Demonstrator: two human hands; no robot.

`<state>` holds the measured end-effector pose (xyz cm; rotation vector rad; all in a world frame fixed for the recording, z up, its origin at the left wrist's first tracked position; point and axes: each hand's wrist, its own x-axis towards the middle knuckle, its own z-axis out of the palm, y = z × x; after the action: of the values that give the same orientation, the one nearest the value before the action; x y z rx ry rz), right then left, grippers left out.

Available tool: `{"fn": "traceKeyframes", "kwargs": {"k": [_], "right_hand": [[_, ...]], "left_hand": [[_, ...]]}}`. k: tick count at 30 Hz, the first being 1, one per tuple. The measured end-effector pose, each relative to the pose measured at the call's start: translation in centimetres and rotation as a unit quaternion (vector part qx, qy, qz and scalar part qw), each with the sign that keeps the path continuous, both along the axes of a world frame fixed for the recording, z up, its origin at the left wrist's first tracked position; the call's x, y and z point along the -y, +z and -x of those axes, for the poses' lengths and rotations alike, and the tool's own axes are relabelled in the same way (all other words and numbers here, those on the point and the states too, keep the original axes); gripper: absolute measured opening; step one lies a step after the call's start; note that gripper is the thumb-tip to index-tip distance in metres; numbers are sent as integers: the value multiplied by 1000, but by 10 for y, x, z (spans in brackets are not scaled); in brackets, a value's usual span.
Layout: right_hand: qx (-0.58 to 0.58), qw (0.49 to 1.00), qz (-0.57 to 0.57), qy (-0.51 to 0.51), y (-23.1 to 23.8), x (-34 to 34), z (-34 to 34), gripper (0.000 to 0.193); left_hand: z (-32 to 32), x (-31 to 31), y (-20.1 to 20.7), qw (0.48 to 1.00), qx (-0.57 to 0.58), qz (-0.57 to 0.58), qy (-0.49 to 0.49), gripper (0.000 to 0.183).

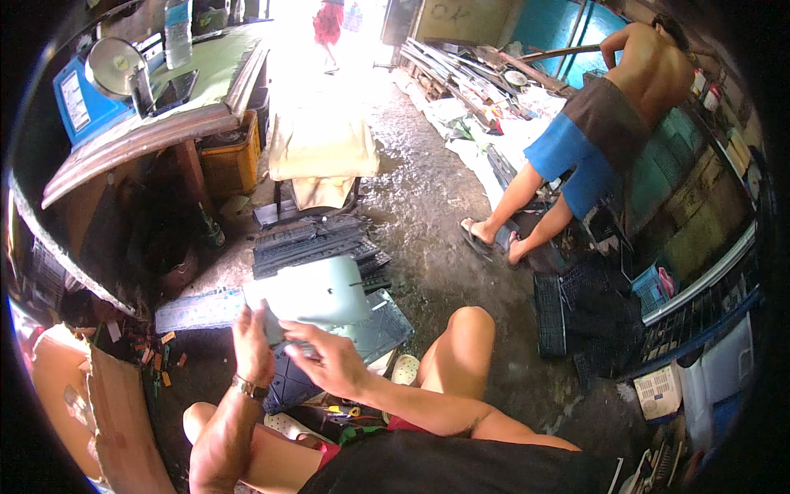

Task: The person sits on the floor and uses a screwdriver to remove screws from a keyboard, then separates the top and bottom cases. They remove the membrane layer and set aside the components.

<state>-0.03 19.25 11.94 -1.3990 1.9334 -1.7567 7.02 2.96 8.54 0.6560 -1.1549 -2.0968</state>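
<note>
A pale grey-green plastic casing [317, 290] with rounded corners is tilted up in front of my knees. My left hand [253, 346], with a watch on its wrist, is closed on the casing's near left corner. From the right, my right hand [329, 356] reaches across to the same near edge, its fingers bent against it. Whether a small tool is in those fingers is hidden. Below the casing lies a dark plastic panel [387, 319]. A long whitish strip [197, 311] sticks out to the left.
Dark slatted plastic pieces [313, 243] are stacked ahead, before a cloth-covered chair [321, 148]. A workbench [222, 74] stands at left; torn cardboard [115, 403] is nearer. A co-worker [609, 123] bends over at right, near black crates [588, 305]. The floor [428, 189] looks wet.
</note>
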Motion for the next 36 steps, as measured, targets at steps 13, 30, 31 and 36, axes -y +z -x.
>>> {"fn": "traceKeyframes", "kwargs": {"k": [13, 30, 31, 36], "right_hand": [[-416, 858, -296, 58, -170, -58, 78, 53], [587, 726, 234, -272, -75, 7, 122, 66], [598, 720, 253, -244, -80, 7, 129, 67], [634, 689, 262, -234, -130, 16, 168, 69]], "left_hand": [[-68, 107, 22, 949, -4, 139, 282, 46], [-15, -93, 0, 846, 51, 529, -33, 35], [-13, -98, 1, 832, 35, 552, -45, 36], [-8, -120, -3, 745, 9, 652, -140, 44]]}}
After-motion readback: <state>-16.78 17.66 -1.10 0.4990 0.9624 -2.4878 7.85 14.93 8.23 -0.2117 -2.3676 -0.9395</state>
